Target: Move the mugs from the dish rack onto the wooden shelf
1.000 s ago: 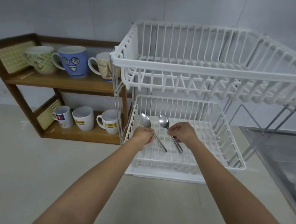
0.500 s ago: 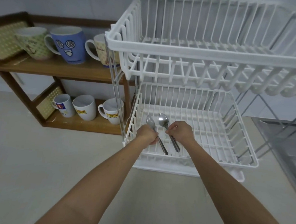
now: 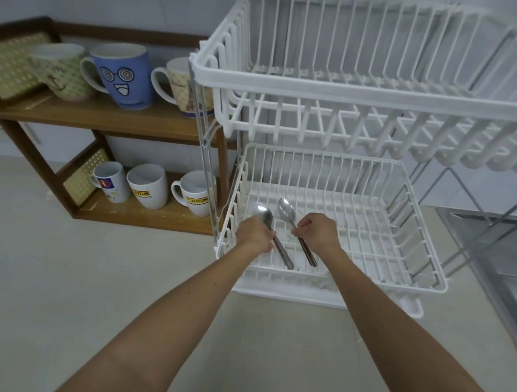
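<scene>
No mugs remain in the dish rack (image 3: 365,90); six stand on the wooden shelf (image 3: 109,118) beside it. The left hand (image 3: 256,234) and right hand (image 3: 317,232) each grip a spoon over the rack's lower basket, likely to set down next.

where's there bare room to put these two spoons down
The lower basket is bare to the right of the right hand, and the upper basket holds nothing. The counter in front of the wooden shelf is open too. Both shelf boards are crowded with mugs.
</scene>
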`<act>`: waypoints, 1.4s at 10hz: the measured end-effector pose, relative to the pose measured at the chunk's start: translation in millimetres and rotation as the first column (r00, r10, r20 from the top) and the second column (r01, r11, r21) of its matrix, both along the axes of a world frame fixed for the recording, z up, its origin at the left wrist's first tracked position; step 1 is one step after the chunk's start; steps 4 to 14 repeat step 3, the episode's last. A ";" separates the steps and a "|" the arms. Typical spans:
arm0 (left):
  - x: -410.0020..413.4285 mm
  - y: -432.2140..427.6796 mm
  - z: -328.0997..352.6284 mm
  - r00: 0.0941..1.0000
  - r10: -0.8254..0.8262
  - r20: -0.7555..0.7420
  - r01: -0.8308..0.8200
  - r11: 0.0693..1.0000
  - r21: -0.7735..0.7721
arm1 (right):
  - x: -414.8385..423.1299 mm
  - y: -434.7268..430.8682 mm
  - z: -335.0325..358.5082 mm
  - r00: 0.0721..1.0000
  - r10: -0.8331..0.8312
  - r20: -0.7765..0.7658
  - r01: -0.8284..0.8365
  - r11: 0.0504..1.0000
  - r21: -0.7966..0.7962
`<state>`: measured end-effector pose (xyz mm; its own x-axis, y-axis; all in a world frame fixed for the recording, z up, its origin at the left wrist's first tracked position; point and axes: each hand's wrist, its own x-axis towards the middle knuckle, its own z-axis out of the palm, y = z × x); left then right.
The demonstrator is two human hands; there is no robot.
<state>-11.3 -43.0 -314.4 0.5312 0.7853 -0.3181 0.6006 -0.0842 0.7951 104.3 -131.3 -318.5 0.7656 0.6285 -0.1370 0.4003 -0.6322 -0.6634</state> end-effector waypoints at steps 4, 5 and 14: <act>-32.9 -9.2 22.3 0.954 -0.207 0.218 0.108 0.912 0.395 | -28.9 -16.7 18.3 0.990 0.026 0.142 -0.051 0.983 0.178; -32.9 -9.2 22.3 0.954 -0.207 0.218 0.108 0.912 0.395 | -28.9 -16.7 18.3 0.990 0.026 0.142 -0.051 0.983 0.178; -32.9 -9.2 22.3 0.954 -0.207 0.218 0.108 0.912 0.395 | -28.9 -16.7 18.3 0.990 0.026 0.142 -0.051 0.983 0.178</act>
